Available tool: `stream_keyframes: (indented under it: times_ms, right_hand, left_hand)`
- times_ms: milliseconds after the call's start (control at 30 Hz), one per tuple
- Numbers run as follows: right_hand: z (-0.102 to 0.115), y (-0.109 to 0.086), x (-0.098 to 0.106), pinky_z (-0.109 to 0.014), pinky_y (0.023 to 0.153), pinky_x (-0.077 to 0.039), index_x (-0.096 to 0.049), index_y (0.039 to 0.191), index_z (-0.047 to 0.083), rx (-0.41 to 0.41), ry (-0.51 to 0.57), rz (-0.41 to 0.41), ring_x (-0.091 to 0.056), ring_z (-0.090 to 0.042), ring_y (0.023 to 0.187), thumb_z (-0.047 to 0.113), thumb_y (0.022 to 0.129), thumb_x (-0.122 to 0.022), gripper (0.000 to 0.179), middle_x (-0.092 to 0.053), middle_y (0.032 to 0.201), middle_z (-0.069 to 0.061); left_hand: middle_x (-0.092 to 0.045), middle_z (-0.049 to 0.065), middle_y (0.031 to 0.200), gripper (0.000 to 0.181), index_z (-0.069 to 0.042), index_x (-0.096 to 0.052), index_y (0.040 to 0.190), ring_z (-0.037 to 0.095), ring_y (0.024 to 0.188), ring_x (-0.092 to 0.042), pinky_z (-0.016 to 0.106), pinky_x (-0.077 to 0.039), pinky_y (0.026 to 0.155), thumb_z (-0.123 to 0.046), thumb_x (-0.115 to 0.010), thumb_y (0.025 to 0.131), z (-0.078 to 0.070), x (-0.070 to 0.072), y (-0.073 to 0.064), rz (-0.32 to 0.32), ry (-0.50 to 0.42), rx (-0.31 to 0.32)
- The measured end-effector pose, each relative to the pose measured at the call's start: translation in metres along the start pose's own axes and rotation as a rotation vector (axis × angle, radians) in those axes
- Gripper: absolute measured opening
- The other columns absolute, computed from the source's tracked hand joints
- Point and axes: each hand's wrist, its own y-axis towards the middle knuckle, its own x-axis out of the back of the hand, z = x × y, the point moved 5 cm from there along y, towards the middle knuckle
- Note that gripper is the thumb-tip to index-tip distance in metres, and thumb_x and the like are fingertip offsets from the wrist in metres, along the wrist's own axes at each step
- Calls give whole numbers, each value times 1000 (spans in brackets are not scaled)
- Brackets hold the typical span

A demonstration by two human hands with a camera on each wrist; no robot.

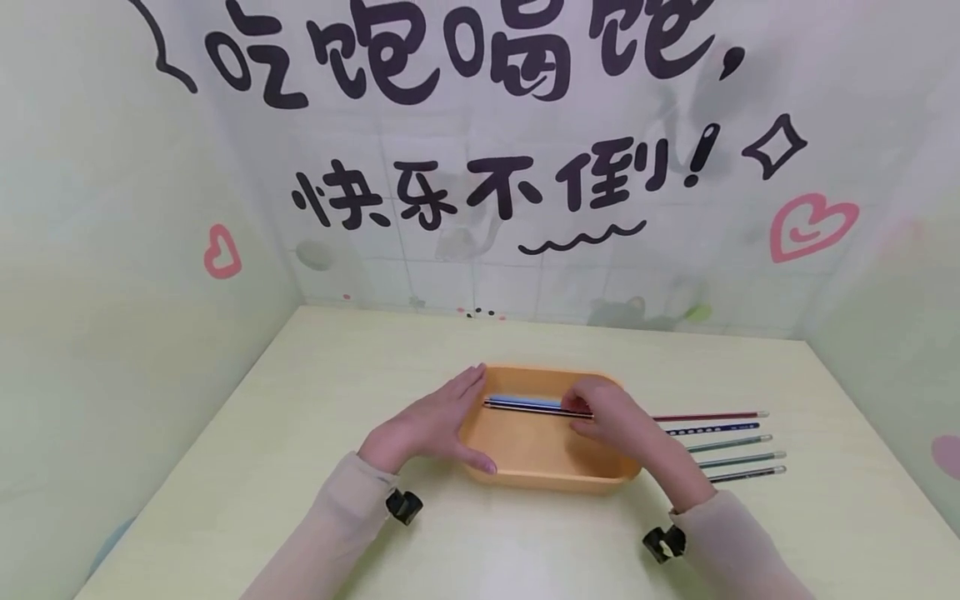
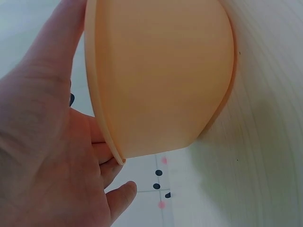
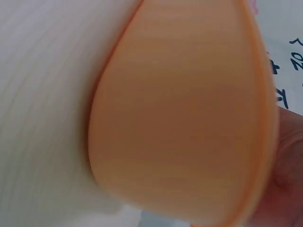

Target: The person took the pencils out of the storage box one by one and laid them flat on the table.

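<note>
An orange plastic tray (image 1: 525, 480) with raised walls stands on the table. My left hand (image 1: 435, 421) spans its left end, the fingers nearly straight at the far corner and the thumb at the near rim. In the left wrist view, the palm and fingers lie along the tray's rim (image 2: 105, 118). My right hand (image 1: 611, 421) reaches over the right end into the tray and pinches the right part of a dark pencil (image 1: 521, 407). Just behind that pencil lies a blue one (image 1: 517, 398). In the right wrist view the tray wall hides the right fingertips.
Right of the tray several pencils lie side by side on the table: a dark red one (image 1: 712, 416), a dark blue patterned one (image 1: 716, 429) and greenish ones (image 1: 742, 460), partly covered by the right forearm. A white printed sheet (image 1: 435, 275) hangs behind the table (image 1: 360, 350).
</note>
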Motion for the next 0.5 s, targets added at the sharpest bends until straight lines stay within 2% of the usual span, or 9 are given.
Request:
stream_keyframes:
  times_ms: [267,500]
  right_hand:
    - [2,17,-27,-33,78,-56,-69,95,4,-51,101,41,-58,-14,81,2,83,-76,14,-67,89,-4]
    - [1,23,-35,-31,79,-55,-69,95,6,-100,63,75,-55,-14,81,3,85,-74,12,-63,88,-1]
  left_hand:
    - [-1,10,170,132,-3,-9,160,27,158,-4,43,-16,128,-72,-75,69,0,-2,-2,1,-2,0]
    - [0,12,169,131,-2,-9,159,28,157,-3,43,-15,128,-71,-75,70,-1,0,2,-3,2,-24]
